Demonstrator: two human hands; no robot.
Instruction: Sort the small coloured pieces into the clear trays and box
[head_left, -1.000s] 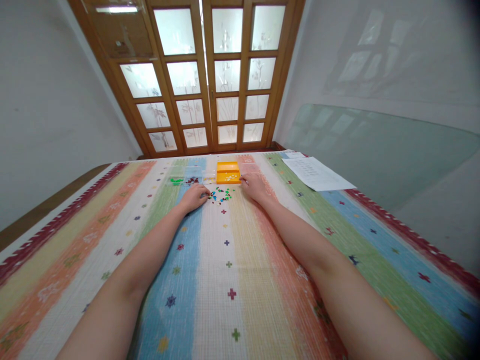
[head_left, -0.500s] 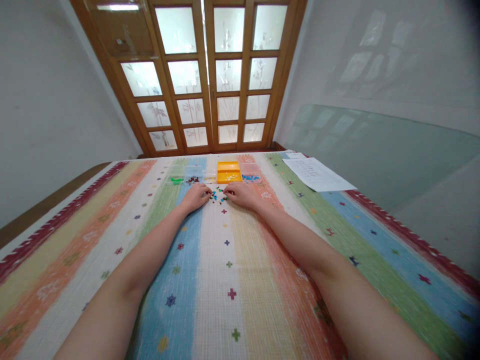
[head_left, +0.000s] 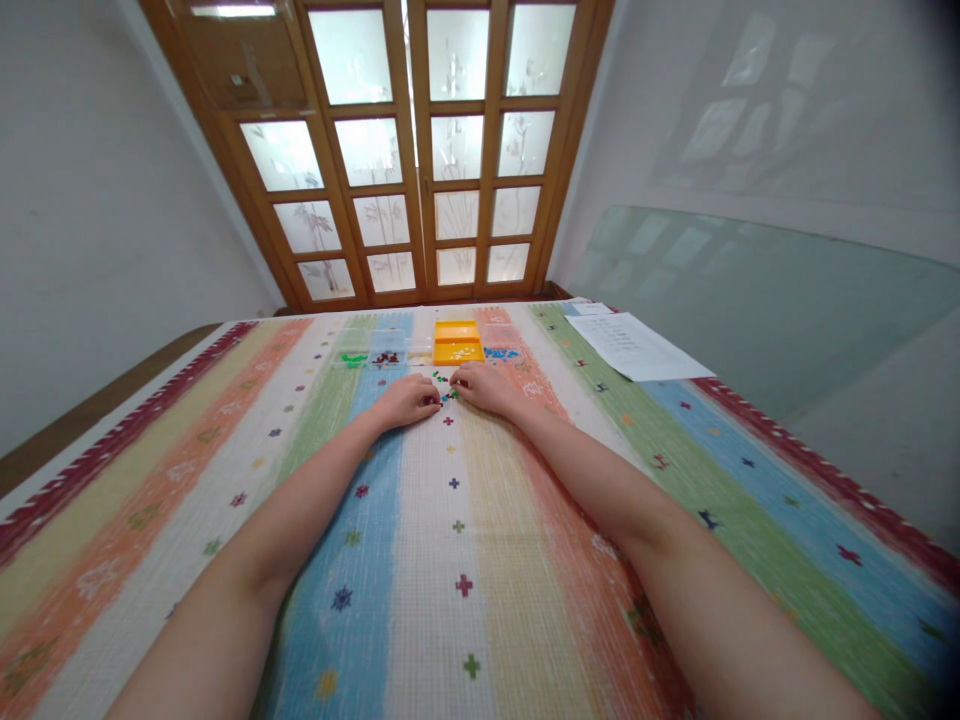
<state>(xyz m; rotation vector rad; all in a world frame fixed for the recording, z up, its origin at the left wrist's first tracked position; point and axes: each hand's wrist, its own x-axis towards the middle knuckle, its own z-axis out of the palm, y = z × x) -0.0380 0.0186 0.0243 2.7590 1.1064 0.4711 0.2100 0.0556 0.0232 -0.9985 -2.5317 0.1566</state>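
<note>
On the tablecloth lies a small scatter of tiny green, blue and dark red pieces, with my hands on either side. My left hand rests at the left of them, its fingers curled and pressed together over the near pieces. From the right, my right hand touches the edge of the scatter with bent, closed fingertips. Whatever either pinch holds is too small or hidden to make out. Just beyond the hands stands a yellow box with an open lid and whitish pieces inside.
Clear containers flank the yellow box: green pieces and dark red pieces at left, blue pieces at right. Printed paper lies toward the right edge of the striped tablecloth. Wooden glazed doors rise behind.
My left hand has moved right and slightly nearer to me, now covering several pieces that showed before. My right hand has stayed almost in place.
</note>
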